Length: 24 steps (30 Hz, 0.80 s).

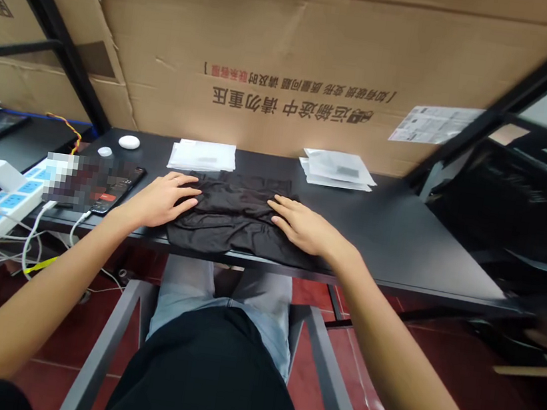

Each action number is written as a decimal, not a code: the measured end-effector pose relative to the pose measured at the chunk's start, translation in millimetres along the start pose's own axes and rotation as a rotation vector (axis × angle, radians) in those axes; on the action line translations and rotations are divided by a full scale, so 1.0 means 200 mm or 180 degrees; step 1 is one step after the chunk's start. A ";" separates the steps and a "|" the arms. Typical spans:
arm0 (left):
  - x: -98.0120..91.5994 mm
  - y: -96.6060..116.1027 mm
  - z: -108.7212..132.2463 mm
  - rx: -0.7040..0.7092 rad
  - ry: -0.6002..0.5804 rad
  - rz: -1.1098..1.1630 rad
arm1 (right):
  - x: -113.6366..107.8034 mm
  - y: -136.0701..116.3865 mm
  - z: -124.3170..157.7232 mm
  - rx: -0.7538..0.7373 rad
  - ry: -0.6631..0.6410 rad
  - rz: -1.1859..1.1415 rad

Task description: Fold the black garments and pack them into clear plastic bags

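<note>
A thin black cloth [234,217], wrinkled across its middle, lies spread on the black desk in front of me. My left hand [167,199] rests at the cloth's left edge with its fingers stretched out toward the middle. On the opposite side, my right hand [303,226] lies flat on the cloth's right part, fingers apart and pointing left. Neither hand grips the fabric. The front edge of the cloth lies close to the desk's front edge. What kind of garment it may be, I cannot tell.
Two stacks of white packets, a left one [203,155] and a right one [337,170], lie behind the cloth. Phones [116,192] with cables, a white power strip [19,198] and a white oval case [129,142] are at left. A large cardboard sheet [295,40] stands behind the desk [414,244].
</note>
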<state>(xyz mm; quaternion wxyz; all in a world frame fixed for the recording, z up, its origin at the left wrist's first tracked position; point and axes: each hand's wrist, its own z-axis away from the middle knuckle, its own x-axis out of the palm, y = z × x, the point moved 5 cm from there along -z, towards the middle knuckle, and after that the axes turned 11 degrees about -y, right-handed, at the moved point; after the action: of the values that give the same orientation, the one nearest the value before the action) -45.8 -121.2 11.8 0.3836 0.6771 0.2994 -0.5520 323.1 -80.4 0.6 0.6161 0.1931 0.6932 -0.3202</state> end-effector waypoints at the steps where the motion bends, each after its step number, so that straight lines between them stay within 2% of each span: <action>1: 0.00 -0.02 0.03 0.0055 -0.0044 0.0062 | 0.00 -0.01 0.01 0.0011 0.0000 0.0027; 4: -0.02 -0.08 0.12 0.0145 -0.0049 0.0192 | -0.04 -0.07 0.00 -0.0017 0.0093 0.0017; 8: -0.05 -0.15 0.18 0.0013 0.0086 0.0092 | -0.07 -0.27 -0.07 -0.0414 0.0228 -0.0163; 11: -0.05 -0.14 0.17 -0.0030 0.0106 -0.0022 | -0.03 -0.42 -0.17 -0.0799 0.0224 -0.0211; 13: -0.04 -0.13 0.16 -0.0083 0.0119 -0.0079 | 0.03 -0.48 -0.24 -0.0872 0.0150 -0.0161; 18: -0.07 -0.07 0.13 -0.0352 0.0177 -0.0334 | 0.12 -0.50 -0.32 -0.0755 -0.0004 -0.0059; 21: -0.13 -0.03 0.11 -0.0503 0.0433 -0.0313 | 0.13 -0.50 -0.32 -0.0733 0.0080 -0.0049; 24: -0.21 0.07 0.06 -0.0454 0.0739 -0.0182 | 0.13 -0.50 -0.32 -0.0714 0.0041 -0.0062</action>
<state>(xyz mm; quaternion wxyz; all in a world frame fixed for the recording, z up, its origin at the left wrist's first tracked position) -48.9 -137.5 53.8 0.3776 0.6987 0.3994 -0.4579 206.7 -112.4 -1.6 0.6262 0.1182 0.7306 -0.2453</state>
